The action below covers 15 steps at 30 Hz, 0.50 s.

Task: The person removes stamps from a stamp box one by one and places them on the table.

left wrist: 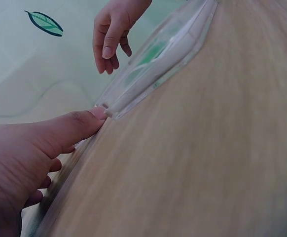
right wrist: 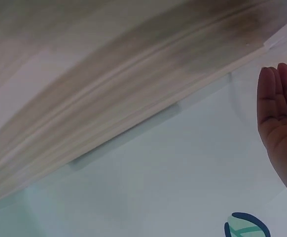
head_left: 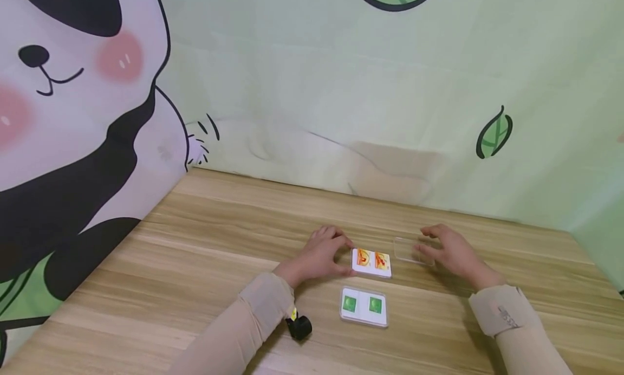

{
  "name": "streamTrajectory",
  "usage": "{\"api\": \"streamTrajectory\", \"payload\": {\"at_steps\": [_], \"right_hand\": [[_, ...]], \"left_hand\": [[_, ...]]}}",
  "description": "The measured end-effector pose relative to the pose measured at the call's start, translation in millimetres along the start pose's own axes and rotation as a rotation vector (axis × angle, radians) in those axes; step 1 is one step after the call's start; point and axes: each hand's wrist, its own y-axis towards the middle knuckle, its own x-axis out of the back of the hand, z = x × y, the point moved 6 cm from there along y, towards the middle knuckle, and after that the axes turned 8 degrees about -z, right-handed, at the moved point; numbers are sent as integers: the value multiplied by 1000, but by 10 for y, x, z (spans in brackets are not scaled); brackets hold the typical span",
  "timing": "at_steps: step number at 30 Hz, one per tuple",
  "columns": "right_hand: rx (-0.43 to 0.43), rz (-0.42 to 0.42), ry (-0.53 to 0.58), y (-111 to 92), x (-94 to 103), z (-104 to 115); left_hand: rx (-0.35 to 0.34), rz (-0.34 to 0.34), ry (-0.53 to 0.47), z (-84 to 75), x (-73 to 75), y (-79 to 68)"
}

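Observation:
My left hand (head_left: pixel 322 254) holds the left end of a small clear case (head_left: pixel 371 275), thumb and index finger at its two left corners. Inside this case lie two white cards with orange-and-red pictures (head_left: pixel 382 260). To the right, my right hand (head_left: pixel 450 251) is beside a flat clear plastic lid or tray (head_left: pixel 408 251), its thumb over the right end; whether they touch cannot be told. In the right wrist view the right hand's fingers (right wrist: pixel 267 96) are fairly straight. Closer to me lies a second clear case (head_left: pixel 363 323) containing green-and-white cards (head_left: pixel 375 304).
Both cases and the clear piece lie on a wood-grain table (head_left: pixel 195 245). A pale green backdrop (head_left: pixel 292 93) with a panda and leaves stands along the far edge. A black wrist camera (head_left: pixel 299 327) hangs at the left cuff.

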Motion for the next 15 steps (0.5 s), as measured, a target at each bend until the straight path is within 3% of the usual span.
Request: {"api": "streamTrajectory", "payload": {"at_steps": [15], "right_hand": [[22, -65, 69, -10, 31, 210]], "left_hand": [[13, 11, -3, 19, -23, 8]]}}
